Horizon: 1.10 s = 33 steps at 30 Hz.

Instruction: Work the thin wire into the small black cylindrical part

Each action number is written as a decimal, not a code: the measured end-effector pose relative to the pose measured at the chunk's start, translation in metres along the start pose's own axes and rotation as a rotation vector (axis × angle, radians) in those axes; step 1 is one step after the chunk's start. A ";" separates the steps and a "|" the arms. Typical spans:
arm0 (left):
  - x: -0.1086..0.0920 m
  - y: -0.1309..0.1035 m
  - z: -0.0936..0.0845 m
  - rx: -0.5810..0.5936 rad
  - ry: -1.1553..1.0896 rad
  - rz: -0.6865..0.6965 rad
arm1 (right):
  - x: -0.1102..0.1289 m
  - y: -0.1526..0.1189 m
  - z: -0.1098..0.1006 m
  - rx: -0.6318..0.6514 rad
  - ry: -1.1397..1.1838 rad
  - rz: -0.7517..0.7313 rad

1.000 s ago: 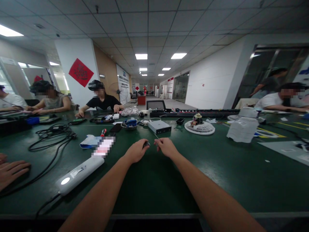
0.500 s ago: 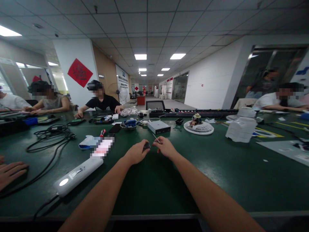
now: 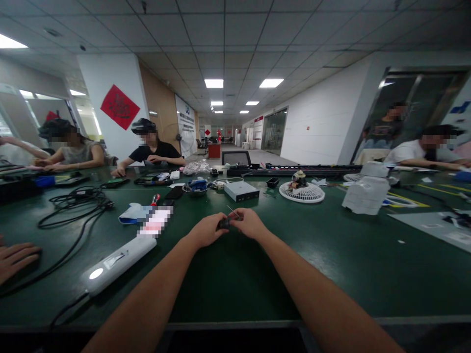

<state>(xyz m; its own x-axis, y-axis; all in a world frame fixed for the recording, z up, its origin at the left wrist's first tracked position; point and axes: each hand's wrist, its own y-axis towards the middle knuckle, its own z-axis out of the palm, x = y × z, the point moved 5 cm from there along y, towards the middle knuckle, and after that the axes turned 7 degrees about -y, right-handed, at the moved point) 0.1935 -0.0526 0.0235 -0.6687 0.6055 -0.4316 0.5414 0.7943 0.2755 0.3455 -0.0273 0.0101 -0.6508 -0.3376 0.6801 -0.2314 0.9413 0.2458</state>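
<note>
I am watching the left hand (image 3: 209, 230) in front of the silver box (image 3: 241, 189), its grip wrapped around a small dark thing (image 3: 223, 224). The right hand (image 3: 249, 224) is pinching a thin stick (image 3: 231, 209) there too. A white fan cover (image 3: 312, 192) is lying right of the box. Farther back, left of the box, a person (image 3: 162, 150) is wearing a headset (image 3: 144, 126).

Shows forearms (image 3: 154, 279) bare from near edge of green table (image 3: 235, 289) inward; tapers to slim wrists (image 3: 264, 236); ends in bare left hand (image 3: 209, 229), bare right hand (image 3: 249, 223).
</note>
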 end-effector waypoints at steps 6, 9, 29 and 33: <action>-0.007 -0.001 -0.004 -0.039 -0.013 0.080 | 0.001 -0.003 -0.002 0.017 -0.025 -0.012; -0.006 -0.001 -0.004 -0.053 -0.023 0.086 | 0.007 -0.007 -0.003 0.033 -0.024 -0.033; 0.014 0.001 -0.007 -0.211 -0.062 -0.056 | 0.006 -0.003 -0.005 -0.067 -0.164 0.001; 0.031 -0.001 -0.010 -0.252 -0.005 -0.171 | 0.002 -0.002 -0.012 -0.072 -0.210 -0.023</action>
<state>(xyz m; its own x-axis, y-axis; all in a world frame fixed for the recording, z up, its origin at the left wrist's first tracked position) 0.1672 -0.0336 0.0183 -0.7364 0.4623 -0.4939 0.2773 0.8722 0.4030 0.3532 -0.0296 0.0192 -0.7840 -0.3442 0.5167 -0.2008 0.9281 0.3136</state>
